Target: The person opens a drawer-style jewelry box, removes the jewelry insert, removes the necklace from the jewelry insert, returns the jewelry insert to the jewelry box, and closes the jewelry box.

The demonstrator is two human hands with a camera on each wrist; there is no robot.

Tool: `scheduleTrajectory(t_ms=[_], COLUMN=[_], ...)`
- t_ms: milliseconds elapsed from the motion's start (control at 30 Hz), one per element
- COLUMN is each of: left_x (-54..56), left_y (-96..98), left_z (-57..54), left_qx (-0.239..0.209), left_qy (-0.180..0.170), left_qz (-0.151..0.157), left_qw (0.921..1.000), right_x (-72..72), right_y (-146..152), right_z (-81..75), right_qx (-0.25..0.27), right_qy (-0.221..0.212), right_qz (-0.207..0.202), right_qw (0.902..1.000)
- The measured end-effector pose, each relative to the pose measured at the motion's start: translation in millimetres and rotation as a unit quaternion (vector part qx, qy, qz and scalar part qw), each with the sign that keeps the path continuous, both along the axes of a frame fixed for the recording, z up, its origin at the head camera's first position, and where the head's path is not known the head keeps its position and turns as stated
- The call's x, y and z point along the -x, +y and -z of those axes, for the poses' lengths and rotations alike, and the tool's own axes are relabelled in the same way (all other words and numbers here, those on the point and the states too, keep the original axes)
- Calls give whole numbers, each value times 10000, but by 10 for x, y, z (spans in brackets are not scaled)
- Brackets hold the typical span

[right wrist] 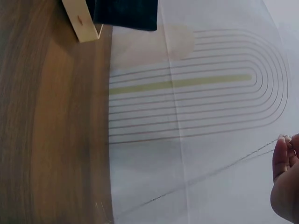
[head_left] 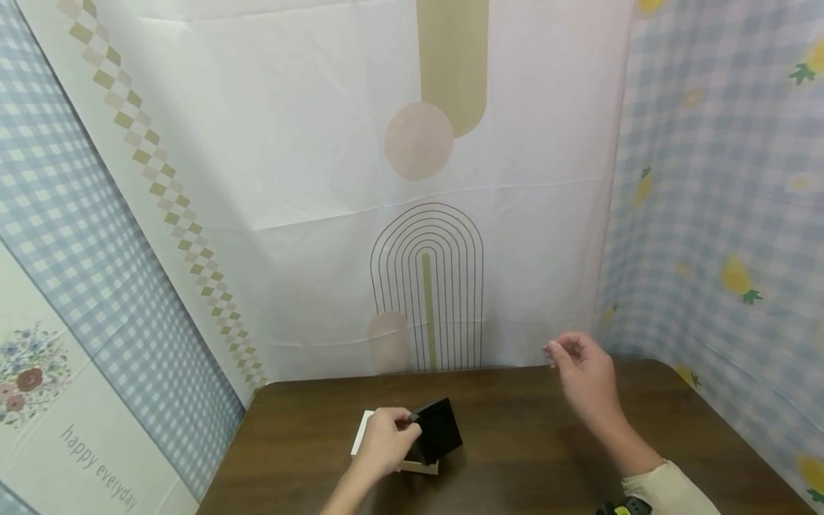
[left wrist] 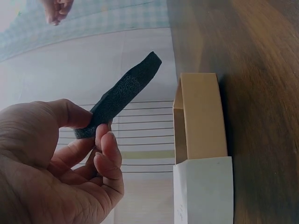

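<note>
My left hand (head_left: 385, 441) pinches a black foam pad (left wrist: 122, 95) by one end, between thumb and fingers. The pad is tilted above a small open cardboard box (left wrist: 204, 116) with a white part (left wrist: 210, 189) at one end. In the head view the hand and pad hide most of the box. Off to the right, my right hand (head_left: 589, 379) is raised above the table, fingertips pinched together. From them a thin chain (right wrist: 226, 165) hangs in two fine strands, seen in the right wrist view. It is too fine to make out in the head view.
The box stands on a dark brown wooden table (head_left: 515, 436). A white patterned cloth (head_left: 309, 286) hangs behind the table's far edge. Checked cloths (head_left: 695, 214) hang on both sides. A dark wristband (head_left: 624, 506) shows at the right sleeve.
</note>
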State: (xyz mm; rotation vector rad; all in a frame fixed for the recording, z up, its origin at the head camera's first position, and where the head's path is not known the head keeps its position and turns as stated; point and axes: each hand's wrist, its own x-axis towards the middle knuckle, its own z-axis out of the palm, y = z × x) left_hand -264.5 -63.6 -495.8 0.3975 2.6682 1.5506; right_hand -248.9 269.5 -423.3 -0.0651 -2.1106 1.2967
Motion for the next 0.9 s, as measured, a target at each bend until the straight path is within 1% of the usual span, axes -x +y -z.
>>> scheduleTrajectory(t_ms=[133, 300, 467, 600, 733, 900], left_x=[-2, 10, 4, -17, -27, -17], left_y=[11, 5, 1, 4, 1, -26], left_z=[-3, -2, 0, 9, -9, -16], left_qx=[12, 114, 70, 60, -88, -205], left_qy=[13, 148, 176, 211, 220, 72], left_qz=[-62, -228, -314, -438, -371, -230], left_qw=[10000, 9996, 9993, 9988, 9990, 9995], right_x=[10, -6, -25, -19, -4, -5], right_y=[92, 164, 200, 225, 268, 326], right_z=[31, 18, 21, 69, 117, 159], right_qx=[-3, -36, -6, 54, 93, 158], right_qy=[-147, -425, -648, -795, -788, -847], right_qz=[166, 346, 403, 436, 452, 433], right_qw=[9998, 9985, 9971, 9959, 9958, 9953])
